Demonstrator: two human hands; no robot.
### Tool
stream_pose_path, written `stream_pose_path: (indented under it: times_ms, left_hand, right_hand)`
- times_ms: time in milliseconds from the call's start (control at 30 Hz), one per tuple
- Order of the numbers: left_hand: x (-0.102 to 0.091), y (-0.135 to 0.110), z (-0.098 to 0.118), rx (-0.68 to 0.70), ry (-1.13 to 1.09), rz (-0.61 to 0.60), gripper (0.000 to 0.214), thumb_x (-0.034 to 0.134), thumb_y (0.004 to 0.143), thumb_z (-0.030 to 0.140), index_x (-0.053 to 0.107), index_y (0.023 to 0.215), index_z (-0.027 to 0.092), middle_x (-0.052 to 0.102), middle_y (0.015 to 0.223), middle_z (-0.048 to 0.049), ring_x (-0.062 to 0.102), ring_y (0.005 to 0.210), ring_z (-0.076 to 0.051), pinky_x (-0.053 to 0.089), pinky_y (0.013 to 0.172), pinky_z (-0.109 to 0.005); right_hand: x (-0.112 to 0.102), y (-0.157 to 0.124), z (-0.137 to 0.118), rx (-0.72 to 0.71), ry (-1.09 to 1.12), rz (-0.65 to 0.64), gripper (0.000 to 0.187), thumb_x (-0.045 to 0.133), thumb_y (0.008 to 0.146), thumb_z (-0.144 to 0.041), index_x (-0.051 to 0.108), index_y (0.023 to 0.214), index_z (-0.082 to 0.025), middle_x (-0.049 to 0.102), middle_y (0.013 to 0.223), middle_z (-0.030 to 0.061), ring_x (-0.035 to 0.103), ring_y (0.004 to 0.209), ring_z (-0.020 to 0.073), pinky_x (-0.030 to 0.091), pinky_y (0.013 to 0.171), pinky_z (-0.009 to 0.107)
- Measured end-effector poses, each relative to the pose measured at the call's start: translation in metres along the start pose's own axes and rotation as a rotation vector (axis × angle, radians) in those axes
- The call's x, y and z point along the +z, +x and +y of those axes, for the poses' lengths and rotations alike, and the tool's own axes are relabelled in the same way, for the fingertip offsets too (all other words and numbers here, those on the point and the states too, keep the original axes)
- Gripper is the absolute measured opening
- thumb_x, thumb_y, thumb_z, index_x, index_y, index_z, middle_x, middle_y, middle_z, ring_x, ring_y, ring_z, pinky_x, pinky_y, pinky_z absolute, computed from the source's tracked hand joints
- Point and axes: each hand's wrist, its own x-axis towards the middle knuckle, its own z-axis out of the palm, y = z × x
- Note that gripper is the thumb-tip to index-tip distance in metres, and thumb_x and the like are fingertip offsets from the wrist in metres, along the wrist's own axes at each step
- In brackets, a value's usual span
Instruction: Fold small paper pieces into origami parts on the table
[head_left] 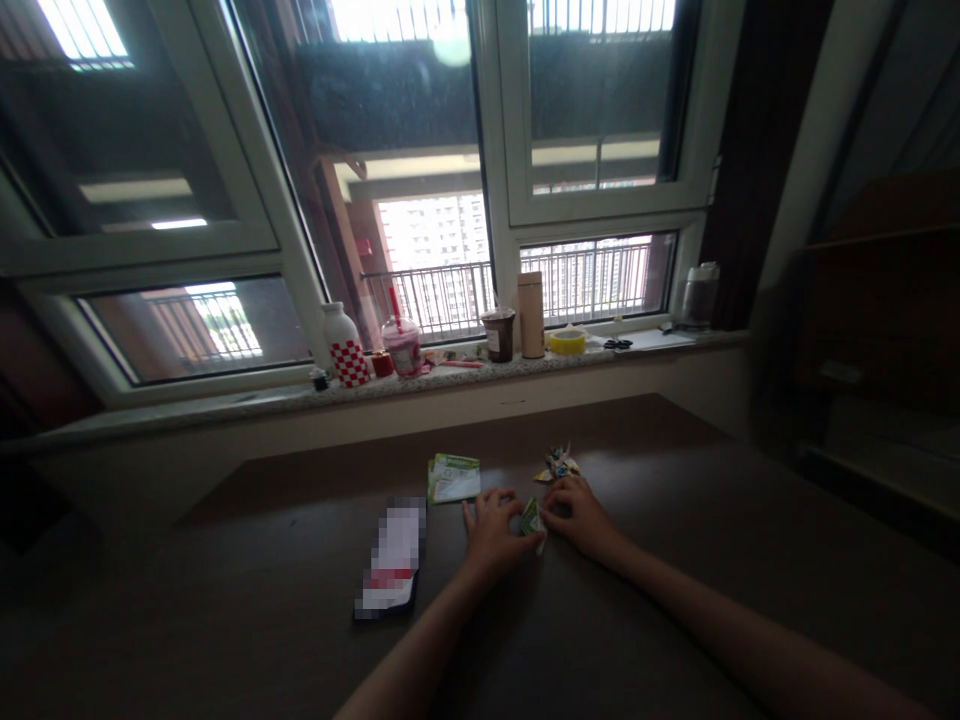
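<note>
A small folded green-and-white piece of paper [531, 518] stands between my two hands, just above the table or touching it. My left hand [491, 530] grips its left and lower side between thumb and fingers. My right hand [581, 515] is closed at the paper's right edge, thumb and fingertips pinched there. Right behind the right hand lies a spiky multicoloured folded-paper piece [559, 462]. A few flat green-and-white sheets [457, 480] are stacked beyond the left hand. Left of that hand, a phone-like slab [391, 560] lies with its face blurred out.
The brown table [262, 560] meets a window sill [300, 398]. On the sill stand a checkered bottle [349, 350], a pink drink cup [405, 345], a dark drink cup [498, 335], a tan flask [531, 315], yellow tape [568, 343] and black scissors [618, 344].
</note>
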Motion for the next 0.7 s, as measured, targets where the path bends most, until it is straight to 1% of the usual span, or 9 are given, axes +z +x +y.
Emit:
stream_pose_path:
  times_ms: [67,133,233,467,567,700]
  left_hand:
    - [0.0,-0.0001,0.0003,0.006,-0.003,0.003,0.04,0.067,0.071,0.053,0.068,0.104,0.031,0.053,0.138,-0.0031,0.034,0.135,-0.029,0.008,0.116,-0.059]
    - [0.0002,-0.0004,0.0005,0.016,0.001,0.01,0.041,0.067,0.071,0.053,0.067,0.106,0.031,0.053,0.138,-0.0035,0.035,0.135,-0.029,0.008,0.116,-0.06]
    - [0.0012,-0.0003,0.0001,0.024,0.011,0.013,0.04,0.068,0.071,0.053,0.068,0.104,0.032,0.053,0.138,-0.0025,0.034,0.135,-0.03,0.008,0.115,-0.061]
    - [0.0023,-0.0001,-0.0007,0.03,-0.006,0.005,0.038,0.068,0.07,0.053,0.068,0.101,0.032,0.053,0.138,-0.0022,0.033,0.136,-0.031,0.006,0.115,-0.063]
    - [0.0015,-0.0009,0.0002,0.035,-0.014,0.006,0.038,0.069,0.071,0.053,0.069,0.102,0.032,0.053,0.137,-0.0022,0.033,0.135,-0.032,0.006,0.114,-0.064]
    - [0.0011,-0.0016,0.001,0.038,-0.01,0.013,0.039,0.07,0.07,0.053,0.068,0.104,0.032,0.053,0.137,-0.002,0.034,0.135,-0.031,0.006,0.114,-0.065]
  right_hand:
    - [-0.001,0.0004,-0.0013,0.012,0.002,-0.004,0.011,0.07,0.078,-0.029,0.072,0.072,-0.02,0.066,0.096,0.0093,0.055,0.105,0.0258,0.04,0.098,0.043]
    - [-0.0031,0.0009,-0.0035,0.015,0.021,-0.007,0.01,0.071,0.078,-0.03,0.074,0.078,-0.021,0.066,0.098,0.0094,0.055,0.106,0.0261,0.04,0.098,0.043]
    - [-0.006,0.0015,-0.0068,0.006,0.056,-0.009,0.013,0.07,0.08,-0.034,0.074,0.084,-0.023,0.067,0.1,0.0091,0.055,0.107,0.026,0.04,0.098,0.043]
    - [-0.0057,0.0014,-0.0051,0.016,0.071,0.021,0.018,0.07,0.08,-0.036,0.072,0.072,-0.02,0.067,0.094,0.0082,0.056,0.102,0.025,0.042,0.095,0.041]
    - [-0.0057,0.0017,-0.0033,0.031,0.087,0.032,0.018,0.07,0.079,-0.038,0.073,0.074,-0.021,0.067,0.092,0.008,0.056,0.102,0.0255,0.042,0.095,0.042]
    - [-0.0058,0.0023,-0.0034,0.017,0.094,0.059,0.018,0.068,0.081,-0.038,0.074,0.081,-0.022,0.067,0.095,0.0079,0.057,0.103,0.0258,0.041,0.097,0.043]
